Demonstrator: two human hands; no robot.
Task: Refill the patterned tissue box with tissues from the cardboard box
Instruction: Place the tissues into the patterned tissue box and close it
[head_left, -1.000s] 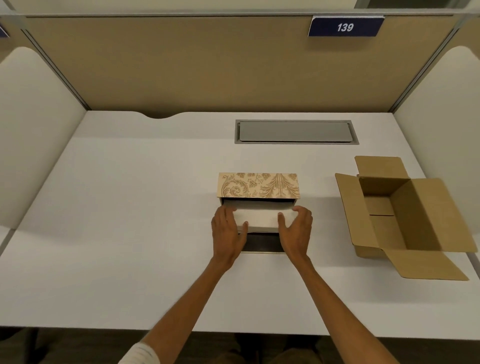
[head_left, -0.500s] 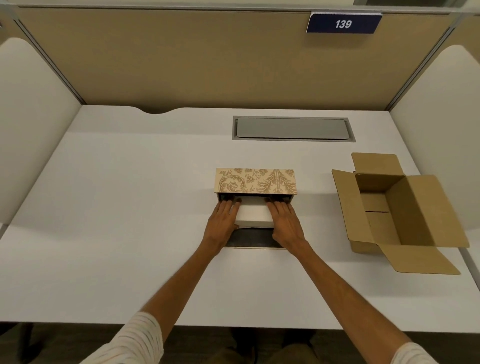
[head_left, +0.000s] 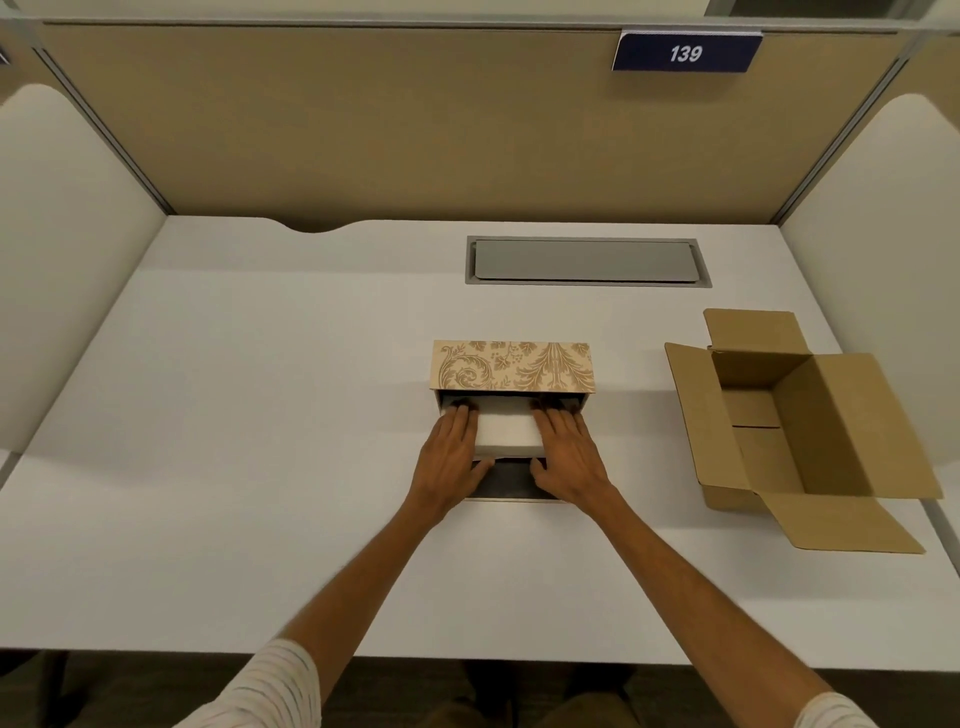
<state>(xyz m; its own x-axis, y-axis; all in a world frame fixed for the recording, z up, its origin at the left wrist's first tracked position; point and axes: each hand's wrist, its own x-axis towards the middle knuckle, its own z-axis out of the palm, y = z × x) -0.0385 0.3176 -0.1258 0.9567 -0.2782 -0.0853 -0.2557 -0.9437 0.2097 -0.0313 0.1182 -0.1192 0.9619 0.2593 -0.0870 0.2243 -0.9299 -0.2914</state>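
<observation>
Since a second earlier, both hands had slid forward from the near corners of the white tissue stack (head_left: 506, 432) onto its top, and the stack had gone deeper into the patterned tissue box (head_left: 511, 365).

On the left, the left hand (head_left: 451, 457) lay flat with its fingers spread over the stack's left end, fingertips at the mouth of the box and thumb against the near edge; it pressed rather than gripped. Between the hands, the stack sat partly inside the dark opening, its near part resting over the dark open flap (head_left: 511, 486) lying on the white desk (head_left: 234, 441). The right hand (head_left: 569, 457) mirrored the left on the stack's right end, also flat and pushing, closed around nothing.

To do this step well, the push probably needed to be even from both sides, so the stack went in square and did not jam against a side wall. Keeping the palms low would likely stop the top sheets from riding up and catching the upper edge. With no hand holding the box, a hard push could have shoved it away across the desk.

Well apart to the right, the cardboard box (head_left: 789, 415) stood with its flaps open and looked empty.
</observation>
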